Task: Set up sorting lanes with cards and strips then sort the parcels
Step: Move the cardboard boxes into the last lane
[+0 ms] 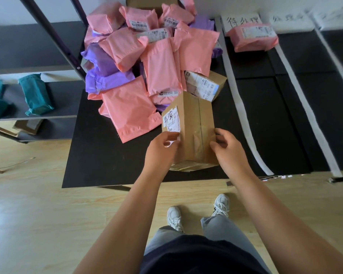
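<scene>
Left hand (160,147) and right hand (228,149) hold cardboard box (192,123), fingers curled on its sides | box at counter (99,159) front, beside parcel pile (160,66) | step: sorting | next: likely read label, pick lane between strips (240,99)

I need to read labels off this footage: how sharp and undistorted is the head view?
Head view: sharp in the centre, where the handwritten label on the cardboard box is crisp; the second lane card is soft and washed out; the wide lens bows the white strip; light is even, no hard glare.
</scene>
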